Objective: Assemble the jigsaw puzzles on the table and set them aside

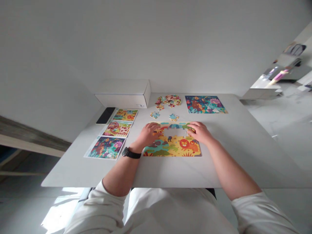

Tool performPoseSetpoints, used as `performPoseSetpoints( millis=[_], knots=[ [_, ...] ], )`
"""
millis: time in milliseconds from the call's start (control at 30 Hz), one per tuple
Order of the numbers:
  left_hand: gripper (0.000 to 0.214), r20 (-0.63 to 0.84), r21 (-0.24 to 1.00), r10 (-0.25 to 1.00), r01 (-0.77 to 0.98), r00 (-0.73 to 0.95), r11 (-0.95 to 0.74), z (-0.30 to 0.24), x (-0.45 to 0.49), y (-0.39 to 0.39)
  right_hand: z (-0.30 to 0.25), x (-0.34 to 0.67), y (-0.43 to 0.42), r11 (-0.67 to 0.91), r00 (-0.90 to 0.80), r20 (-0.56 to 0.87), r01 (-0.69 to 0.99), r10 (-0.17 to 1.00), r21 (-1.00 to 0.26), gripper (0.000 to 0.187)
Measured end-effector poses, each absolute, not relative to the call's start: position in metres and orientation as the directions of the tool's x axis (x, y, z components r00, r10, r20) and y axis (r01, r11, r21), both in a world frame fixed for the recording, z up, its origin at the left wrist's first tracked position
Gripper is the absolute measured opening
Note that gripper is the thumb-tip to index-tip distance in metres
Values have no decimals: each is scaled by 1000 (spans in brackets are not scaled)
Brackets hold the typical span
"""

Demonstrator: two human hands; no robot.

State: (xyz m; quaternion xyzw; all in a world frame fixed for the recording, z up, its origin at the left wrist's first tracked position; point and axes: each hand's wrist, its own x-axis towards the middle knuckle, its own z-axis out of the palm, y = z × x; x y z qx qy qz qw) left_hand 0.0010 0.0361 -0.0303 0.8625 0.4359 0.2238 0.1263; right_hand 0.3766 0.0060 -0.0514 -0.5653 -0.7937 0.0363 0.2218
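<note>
A yellow savanna jigsaw puzzle with lions and a blue pond lies flat in front of me, with a gap showing the table in its upper middle. My left hand, with a black watch on the wrist, rests on the puzzle's left side, fingers stretched out. On the opposite side, my right hand lies over the upper right edge with its fingers apart. Just beyond the puzzle are two loose pieces, a bluish puzzle piece on the left and another bluish puzzle piece to its right.
A heap of puzzle pieces lies farther back, beside a dark forest puzzle. At left are several picture cards, a black phone and a long white box against the wall. The table's front edge is near my body.
</note>
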Motion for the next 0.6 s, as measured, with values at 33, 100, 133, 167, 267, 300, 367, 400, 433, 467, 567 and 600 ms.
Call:
performPoseSetpoints(
  millis=[33, 100, 133, 167, 267, 300, 367, 400, 433, 467, 567, 600],
  knots=[
    [35, 297, 409, 821, 711, 488, -571, -30, 0, 37, -52, 377, 6, 352, -252, 321, 884, 913, -308, 35],
    [31, 329, 406, 843, 742, 426, -533, -31, -2, 40, -53, 378, 7, 337, -229, 337, 889, 913, -310, 34],
    [30, 339, 408, 852, 753, 400, -516, -32, -3, 42, -54, 378, 7, 330, -218, 344, 891, 913, -313, 33],
    [28, 345, 411, 859, 762, 379, -501, -33, -4, 43, -55, 378, 8, 325, -208, 350, 892, 913, -316, 33],
    [26, 340, 417, 882, 788, 326, -452, -37, -9, 48, -58, 376, 9, 312, -184, 366, 891, 912, -329, 32],
    [27, 336, 418, 892, 801, 302, -429, -39, -11, 49, -59, 376, 10, 306, -176, 368, 892, 913, -333, 32],
    [30, 337, 423, 910, 824, 243, -377, -41, -15, 53, -60, 375, 11, 294, -159, 372, 893, 914, -340, 32],
    [32, 340, 430, 916, 831, 213, -353, -41, -17, 55, -60, 375, 12, 290, -153, 374, 893, 914, -344, 32],
    [35, 345, 440, 920, 835, 184, -332, -41, -19, 58, -60, 375, 13, 290, -151, 376, 892, 914, -346, 32],
    [36, 349, 453, 923, 834, 160, -315, -41, -20, 60, -60, 375, 14, 293, -152, 379, 890, 913, -348, 32],
    [37, 357, 490, 927, 823, 112, -288, -40, -22, 69, -59, 377, 17, 306, -159, 387, 884, 908, -354, 31],
    [38, 357, 496, 928, 820, 109, -287, -39, -22, 73, -59, 378, 18, 307, -158, 389, 882, 908, -358, 31]
  ],
)
